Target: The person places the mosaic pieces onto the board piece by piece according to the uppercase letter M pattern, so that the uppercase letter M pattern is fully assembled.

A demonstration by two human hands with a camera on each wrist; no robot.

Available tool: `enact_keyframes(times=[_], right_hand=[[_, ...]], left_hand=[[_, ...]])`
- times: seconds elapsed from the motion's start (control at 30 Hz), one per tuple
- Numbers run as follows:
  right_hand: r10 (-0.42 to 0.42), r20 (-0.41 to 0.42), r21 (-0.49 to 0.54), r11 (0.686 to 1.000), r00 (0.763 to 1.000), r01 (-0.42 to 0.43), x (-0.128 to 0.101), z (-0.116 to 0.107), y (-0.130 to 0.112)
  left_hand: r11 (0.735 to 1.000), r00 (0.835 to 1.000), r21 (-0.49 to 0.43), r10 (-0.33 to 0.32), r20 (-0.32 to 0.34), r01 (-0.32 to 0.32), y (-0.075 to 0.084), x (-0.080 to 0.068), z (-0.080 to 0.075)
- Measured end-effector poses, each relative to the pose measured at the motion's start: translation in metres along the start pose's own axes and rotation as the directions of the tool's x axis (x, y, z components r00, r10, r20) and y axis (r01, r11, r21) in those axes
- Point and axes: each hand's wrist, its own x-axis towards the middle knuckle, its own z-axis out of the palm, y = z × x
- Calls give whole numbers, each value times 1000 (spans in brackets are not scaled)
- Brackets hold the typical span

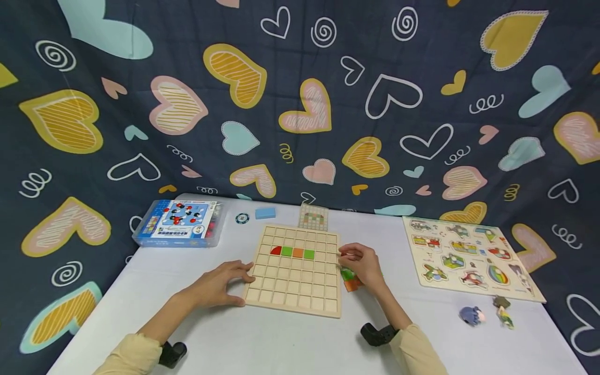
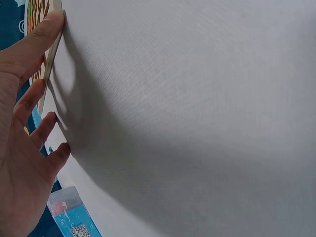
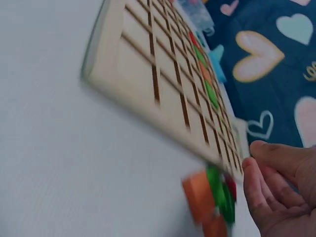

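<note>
A square wooden grid board lies on the table. One row of it holds a red quarter-round piece, a green block, an orange block and another green block. Against the board's left edge rest the fingertips and thumb of my left hand, the fingers spread and uncurled. My right hand hovers by the right edge, thumb and forefinger close together; whether anything is between them cannot be seen. Below it sits a small pile of orange blocks, green blocks and a red piece.
Behind the board lies a small pattern card. A blue box, a round chip and a light-blue block stand at the back left. To the right are a picture puzzle board and small figures.
</note>
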Motion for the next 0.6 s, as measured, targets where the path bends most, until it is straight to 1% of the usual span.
enact_keyframes(times=[0.17, 0.33, 0.47, 0.6], right_hand=[[31, -32, -56, 998, 999, -33, -13, -31, 12], [-11, -60, -86, 996, 998, 6, -21, -58, 26], [-37, -67, -106, 994, 997, 29, -27, -70, 34], [-7, -78, -151, 988, 997, -5, -32, -73, 37]], left_hand=[[1000, 1000, 0, -15, 12, 15, 2, 1, -2], [1000, 1000, 2, -7, 11, 7, 0, 2, -1], [1000, 1000, 1, -8, 9, 8, -2, 1, 0], [1000, 1000, -1, -3, 9, 3, -2, 1, 1]])
